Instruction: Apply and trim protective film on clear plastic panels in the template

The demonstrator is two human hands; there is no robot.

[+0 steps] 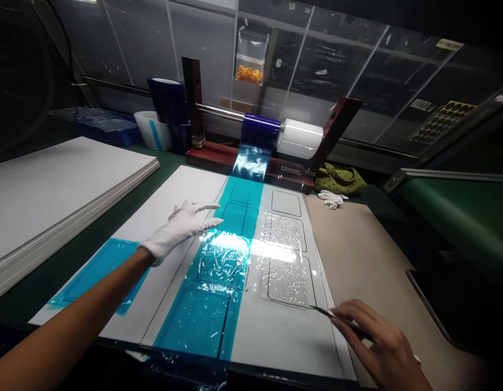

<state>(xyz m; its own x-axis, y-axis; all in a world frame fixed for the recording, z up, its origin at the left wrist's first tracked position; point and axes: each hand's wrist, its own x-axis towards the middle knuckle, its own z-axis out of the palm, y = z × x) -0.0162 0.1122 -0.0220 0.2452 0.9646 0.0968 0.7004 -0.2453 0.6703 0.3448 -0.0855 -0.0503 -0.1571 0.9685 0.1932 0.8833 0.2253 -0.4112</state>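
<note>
My left hand point(181, 225), in a white glove, lies flat with fingers stretched out on the white board point(276, 331), its fingertips at the edge of the blue film strip point(219, 271). That strip runs down the board from a blue film roll point(260, 130) on a bar. My right hand point(377, 347), bare, is closed on a thin dark tool point(328, 312). The tool's tip touches the lower corner of a clear wrinkled film patch point(284, 271) on the board's right half.
A stack of white boards point(51, 201) lies at the left. A blue sheet piece point(92, 277) rests on a second white board. Brown paper point(365, 260) lies right of the board. Spare rolls point(162, 117), a white roll point(300, 138), a green cloth point(341, 179) and a white glove point(332, 198) sit behind.
</note>
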